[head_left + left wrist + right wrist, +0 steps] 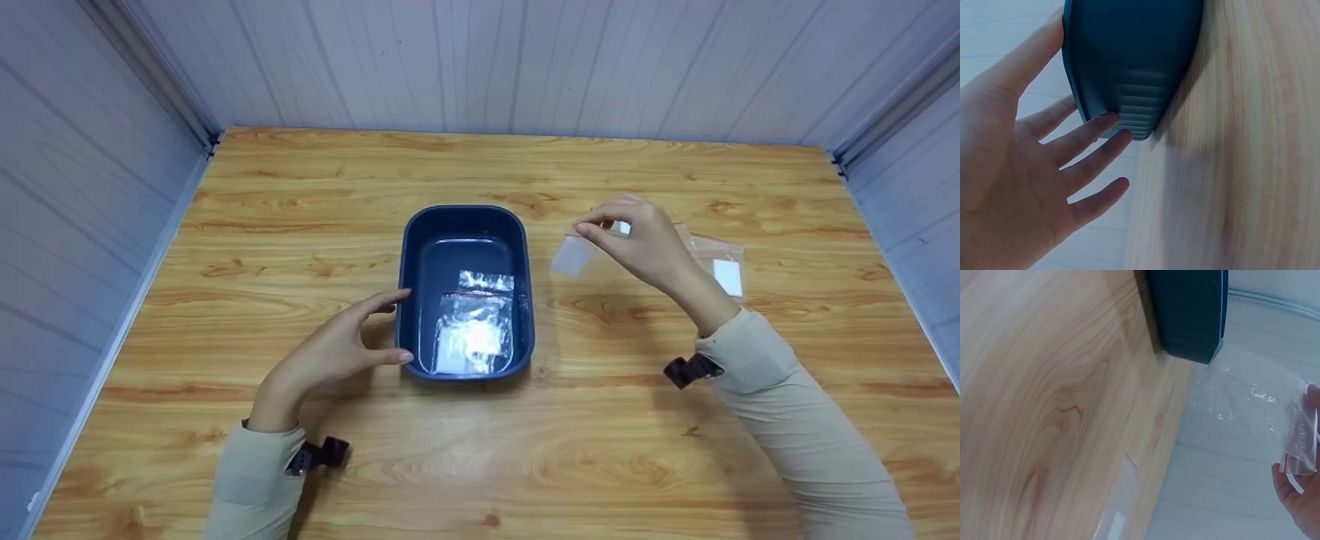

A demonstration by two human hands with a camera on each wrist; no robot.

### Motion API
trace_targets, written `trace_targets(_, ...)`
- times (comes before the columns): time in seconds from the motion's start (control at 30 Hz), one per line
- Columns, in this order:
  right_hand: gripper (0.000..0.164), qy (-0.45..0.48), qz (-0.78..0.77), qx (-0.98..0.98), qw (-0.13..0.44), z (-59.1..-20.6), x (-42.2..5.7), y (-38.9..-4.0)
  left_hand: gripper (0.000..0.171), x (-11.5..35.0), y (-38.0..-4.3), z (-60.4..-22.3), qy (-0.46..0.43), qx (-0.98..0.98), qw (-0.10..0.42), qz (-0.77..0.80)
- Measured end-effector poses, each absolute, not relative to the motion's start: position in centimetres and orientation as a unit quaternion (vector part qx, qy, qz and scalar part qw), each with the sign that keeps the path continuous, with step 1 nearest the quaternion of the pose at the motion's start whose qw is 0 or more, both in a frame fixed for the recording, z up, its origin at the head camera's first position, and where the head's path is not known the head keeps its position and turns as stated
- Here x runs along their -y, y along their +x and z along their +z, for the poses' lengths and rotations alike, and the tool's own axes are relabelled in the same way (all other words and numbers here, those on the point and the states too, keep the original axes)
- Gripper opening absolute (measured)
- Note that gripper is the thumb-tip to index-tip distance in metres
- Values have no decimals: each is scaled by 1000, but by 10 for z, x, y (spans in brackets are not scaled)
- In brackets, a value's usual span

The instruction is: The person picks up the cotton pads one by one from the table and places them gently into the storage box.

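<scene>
My right hand [645,236] pinches a clear zip-seal plastic bag [573,256] by its top edge, holding it over the table to the right of a dark blue bin [416,262]. In the right wrist view the held bag [1247,396] hangs thin and see-through, with a red seal line near the fingers. My left hand [337,341] touches the bin's left side, its thumb and forefinger at the rim. The left wrist view shows the other fingers spread and fairly straight beside the ribbed outer wall [1140,95]. Shiny clear bags [476,330] lie inside the bin.
Right of the bin, more zip-seal bags [724,270] with white patches lie on the wood-grain table [300,187], partly behind the right hand and wrist. Pale panel walls [480,67] stand at the back and both sides.
</scene>
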State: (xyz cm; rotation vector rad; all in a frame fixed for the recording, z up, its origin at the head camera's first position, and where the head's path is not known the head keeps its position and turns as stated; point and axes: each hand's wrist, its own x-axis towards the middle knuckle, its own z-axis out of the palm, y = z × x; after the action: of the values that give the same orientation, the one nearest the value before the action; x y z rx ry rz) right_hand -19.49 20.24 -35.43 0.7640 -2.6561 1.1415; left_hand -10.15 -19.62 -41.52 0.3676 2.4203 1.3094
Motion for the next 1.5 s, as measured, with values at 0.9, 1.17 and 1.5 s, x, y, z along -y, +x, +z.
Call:
trace_targets(0.9, 14, 302, 460, 831, 81, -342, -148, -190, 88, 197, -101, -414, 137, -849, 183, 477)
trace_targets(1.17, 16, 303, 460, 832, 71, -347, -131, -187, 89, 197, -101, -415, 133, -851, 184, 474)
trace_targets(1.5, 15, 313, 486, 814, 51, -360, -112, -186, 88, 196, -102, -414, 130, -851, 184, 475)
